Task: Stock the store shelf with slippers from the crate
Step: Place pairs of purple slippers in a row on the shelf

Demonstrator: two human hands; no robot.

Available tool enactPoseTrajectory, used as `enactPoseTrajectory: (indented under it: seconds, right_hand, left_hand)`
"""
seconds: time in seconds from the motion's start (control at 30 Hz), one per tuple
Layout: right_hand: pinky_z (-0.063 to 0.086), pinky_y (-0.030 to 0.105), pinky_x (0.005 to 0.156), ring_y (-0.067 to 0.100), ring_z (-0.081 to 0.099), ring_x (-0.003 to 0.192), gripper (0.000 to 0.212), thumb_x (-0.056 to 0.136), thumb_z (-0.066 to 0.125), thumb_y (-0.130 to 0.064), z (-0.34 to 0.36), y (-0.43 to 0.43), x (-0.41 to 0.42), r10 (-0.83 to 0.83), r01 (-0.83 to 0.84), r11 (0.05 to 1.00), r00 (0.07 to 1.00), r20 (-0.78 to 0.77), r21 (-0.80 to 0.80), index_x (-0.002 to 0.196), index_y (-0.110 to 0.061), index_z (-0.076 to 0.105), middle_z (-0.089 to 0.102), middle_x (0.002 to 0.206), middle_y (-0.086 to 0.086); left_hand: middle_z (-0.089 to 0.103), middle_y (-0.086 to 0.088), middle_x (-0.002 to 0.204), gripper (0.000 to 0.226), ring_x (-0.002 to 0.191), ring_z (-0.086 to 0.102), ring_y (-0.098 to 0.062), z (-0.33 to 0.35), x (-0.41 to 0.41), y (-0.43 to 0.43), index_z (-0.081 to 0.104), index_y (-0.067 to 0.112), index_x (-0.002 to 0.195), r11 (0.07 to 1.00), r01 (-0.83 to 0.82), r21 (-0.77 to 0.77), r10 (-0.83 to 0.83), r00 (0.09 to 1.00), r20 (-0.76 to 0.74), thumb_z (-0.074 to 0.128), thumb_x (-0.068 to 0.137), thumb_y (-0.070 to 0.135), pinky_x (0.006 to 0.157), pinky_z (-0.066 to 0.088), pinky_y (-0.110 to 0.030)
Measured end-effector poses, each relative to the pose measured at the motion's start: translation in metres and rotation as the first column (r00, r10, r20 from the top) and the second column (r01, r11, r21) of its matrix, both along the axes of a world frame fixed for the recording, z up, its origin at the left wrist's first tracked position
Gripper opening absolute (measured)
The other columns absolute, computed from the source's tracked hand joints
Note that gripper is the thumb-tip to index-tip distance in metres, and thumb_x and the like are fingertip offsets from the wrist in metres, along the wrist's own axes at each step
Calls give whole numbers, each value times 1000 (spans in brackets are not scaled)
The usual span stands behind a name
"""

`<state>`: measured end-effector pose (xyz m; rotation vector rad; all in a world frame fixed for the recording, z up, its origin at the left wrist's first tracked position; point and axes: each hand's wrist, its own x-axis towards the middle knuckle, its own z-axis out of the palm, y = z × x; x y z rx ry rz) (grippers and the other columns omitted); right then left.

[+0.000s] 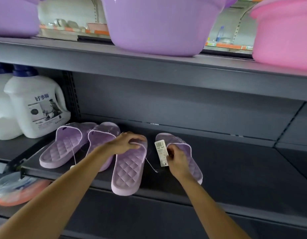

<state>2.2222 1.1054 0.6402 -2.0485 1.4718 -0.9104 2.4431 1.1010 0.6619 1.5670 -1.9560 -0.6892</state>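
Shelf (235, 161): dark grey metal, middle tier, carrying four lilac slippers with quilted footbeds, heels toward the near edge.

Slipper 1 (63, 149): far left, lying flat, angled to the left, with a thin string trailing off its right side.
Slipper 2 (102, 135): just beside slipper 1, partly hidden by the left forearm.
Slipper 3 (128, 171): middle, heel overhanging the near edge of the shelf.
Slipper 4 (179, 141): right of slipper 3 and apart from it, with bare shelf between them.

Left hand (126, 143): palm down on the strap of slipper 3, fingers curled over the strap's far edge, gripping it.
Right hand (175, 158): fingers curled round the near edge of slipper 4's strap, holding it.

Tag (161, 152): white paper with a barcode, standing at the left side of slipper 4, just beside the right hand's fingers. Whether the fingers touch it cannot be told.

Detergent bottles (35, 107): white with blue caps, far left on the same tier.
Basins, upper tier: purple (159, 26) in the centre, pink (283, 35) to the right.
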Motion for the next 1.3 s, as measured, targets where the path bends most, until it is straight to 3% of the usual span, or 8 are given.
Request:
enactPoseTrajectory:
  seconds: [0.13,0.23,0.33,0.4,0.57,0.7,0.8,1.3]
  right_hand:
    - [37,14,60,15,54,78,14,86,50,4,1,-24,17,6,-6,999,1000,-1,34,93,-3,60,59,85,1]
    - [37,13,57,14,54,75,11,87,51,1,2,-34,28,-21,21,998,1000,6,53,91,-5,60,57,81,-2]
    - [36,16,56,15,54,75,6,87,54,-4,4,-37,33,-35,35,997,999,1,71,86,-8,58,56,79,-1]
    - [34,19,56,17,52,74,6,86,56,-6,7,-35,33,-22,24,996,1000,-22,83,82,-11,54,54,76,-1]
    - [45,25,80,18,62,94,22,89,52,-16,19,-19,19,-24,26,1000,987,-159,12,108,-14,63,65,101,0]
    - [42,23,70,26,63,99,31,88,58,-23,23,-3,9,-41,22,995,979,-198,-96,119,-21,58,64,113,5]
    - [43,25,72,29,62,99,33,87,60,-24,22,9,5,-1,-42,983,971,-238,-176,119,-17,57,63,115,7]
    - [40,36,97,21,52,118,37,86,60,-20,2,106,30,571,-621,734,783,-247,-273,122,-12,56,58,125,2]
  left_hand:
    - [58,-6,117,39,100,54,-1,-1,6,-26,59,-2,118,991,-19,-135,28,998,65,60,81,-10,84,35,2]
    - [62,-9,119,37,86,52,25,-8,14,-44,61,1,118,989,-18,-145,21,1000,22,54,84,-11,87,41,-5]
    - [64,-8,118,39,95,60,7,-10,16,-50,60,6,120,988,-35,-148,34,999,-14,58,83,-8,95,46,-21]
    - [64,-8,118,44,102,60,-3,-8,17,-48,58,7,122,989,-28,-143,25,999,-22,65,80,-3,94,43,-16]
    - [61,-3,120,47,109,56,-10,3,21,-26,57,12,123,981,-17,-195,11,1000,-27,71,78,17,94,39,-18]
    - [60,-6,117,44,104,54,-15,8,25,4,56,9,122,950,-59,-306,69,997,23,68,81,19,84,35,-12]
    - [59,-5,120,43,104,51,-12,8,33,32,56,7,122,930,-120,-348,143,989,42,68,82,13,83,30,-4]
    - [52,-9,131,43,119,50,-27,-22,25,277,55,12,125,739,-613,-280,663,735,142,64,84,20,101,42,-42]
